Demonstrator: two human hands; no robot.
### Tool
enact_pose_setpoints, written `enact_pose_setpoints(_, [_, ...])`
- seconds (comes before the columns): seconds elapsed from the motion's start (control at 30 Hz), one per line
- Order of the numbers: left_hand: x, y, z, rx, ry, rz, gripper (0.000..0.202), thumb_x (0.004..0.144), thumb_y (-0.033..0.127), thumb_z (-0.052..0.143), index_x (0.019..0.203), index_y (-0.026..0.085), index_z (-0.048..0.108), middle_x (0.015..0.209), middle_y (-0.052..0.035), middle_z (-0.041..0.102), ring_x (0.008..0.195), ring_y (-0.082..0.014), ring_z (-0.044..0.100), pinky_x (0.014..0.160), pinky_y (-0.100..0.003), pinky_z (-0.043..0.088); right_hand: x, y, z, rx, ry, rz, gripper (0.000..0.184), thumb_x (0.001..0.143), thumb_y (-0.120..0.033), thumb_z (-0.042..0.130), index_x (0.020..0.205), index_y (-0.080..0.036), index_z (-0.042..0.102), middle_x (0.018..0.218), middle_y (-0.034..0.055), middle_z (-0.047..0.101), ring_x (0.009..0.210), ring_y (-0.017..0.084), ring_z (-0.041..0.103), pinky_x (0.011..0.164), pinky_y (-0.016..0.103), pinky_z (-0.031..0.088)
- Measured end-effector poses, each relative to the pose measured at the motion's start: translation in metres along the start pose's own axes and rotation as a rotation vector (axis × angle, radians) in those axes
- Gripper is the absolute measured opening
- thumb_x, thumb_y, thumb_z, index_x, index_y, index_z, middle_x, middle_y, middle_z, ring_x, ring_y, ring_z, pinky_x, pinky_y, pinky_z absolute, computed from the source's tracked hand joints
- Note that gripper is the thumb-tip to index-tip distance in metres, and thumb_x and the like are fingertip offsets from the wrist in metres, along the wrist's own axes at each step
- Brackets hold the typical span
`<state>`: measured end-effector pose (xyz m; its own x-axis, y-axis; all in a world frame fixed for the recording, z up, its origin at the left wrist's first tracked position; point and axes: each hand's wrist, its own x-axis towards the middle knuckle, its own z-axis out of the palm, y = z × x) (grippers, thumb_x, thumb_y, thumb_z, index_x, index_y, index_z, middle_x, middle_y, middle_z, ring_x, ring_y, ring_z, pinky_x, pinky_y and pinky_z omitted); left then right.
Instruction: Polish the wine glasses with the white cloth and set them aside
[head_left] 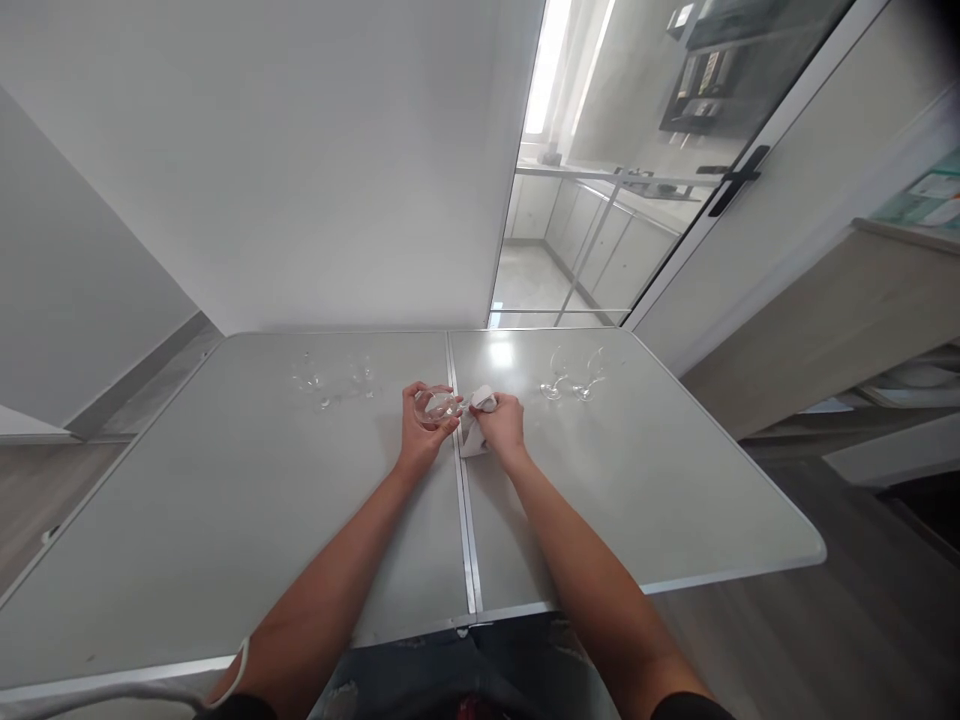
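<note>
My left hand (421,425) is wrapped round the bowl of a clear wine glass (437,406), which lies tilted on its side above the table's middle seam. In my right hand (504,424) is a white cloth (475,440), pinched round the stem and foot end of the glass. The foot itself is hidden by the cloth. Part of the cloth hangs below my right fingers.
Two clear stemmed glasses (555,385) stand at the table's back right. More clear glassware (363,376) is at the back left, its outlines faint. The pale folding table (225,520) borders a white wall (337,180) and a glazed door (592,230).
</note>
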<state>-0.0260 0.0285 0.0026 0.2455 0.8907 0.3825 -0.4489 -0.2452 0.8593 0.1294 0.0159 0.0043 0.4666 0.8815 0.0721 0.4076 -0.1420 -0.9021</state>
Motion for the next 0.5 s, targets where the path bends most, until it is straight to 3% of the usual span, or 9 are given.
enact_pose_setpoints(0.1, [0.0, 0.001, 0.0, -0.019, 0.001, 0.009, 0.062, 0.077, 0.029, 0.084, 0.115, 0.031, 0.035, 0.126, -0.006, 0.057, 0.113, -0.0253, 0.069, 0.096, -0.047, 0.058, -0.001, -0.005, -0.001, 0.126, -0.005, -0.063, 0.018, 0.07, -0.03, 0.06, 0.073, -0.015, 0.07, 0.063, 0.0008, 0.064, 0.062, 0.015, 0.053, 0.055, 0.023, 0.039])
enact_pose_setpoints(0.27, [0.004, 0.0, -0.005, -0.029, 0.064, 0.039, 0.064, 0.077, 0.031, 0.084, 0.119, 0.033, 0.036, 0.124, -0.0048, 0.056, 0.108, -0.0226, 0.071, 0.098, -0.046, 0.057, 0.002, -0.004, 0.011, 0.545, -0.287, 0.009, 0.036, 0.068, -0.036, 0.063, 0.095, -0.015, 0.073, 0.08, 0.0045, 0.072, 0.072, 0.017, 0.062, 0.066, 0.026, 0.048])
enact_pose_setpoints(0.5, [-0.001, -0.006, 0.002, 0.043, -0.052, 0.047, 0.064, 0.074, 0.03, 0.086, 0.117, 0.029, 0.039, 0.124, -0.0061, 0.059, 0.108, -0.0219, 0.069, 0.096, -0.044, 0.059, 0.006, 0.007, 0.008, 0.113, -0.11, 0.042, 0.021, 0.065, -0.028, 0.065, 0.077, -0.013, 0.076, 0.065, 0.002, 0.068, 0.065, 0.017, 0.059, 0.056, 0.023, 0.041])
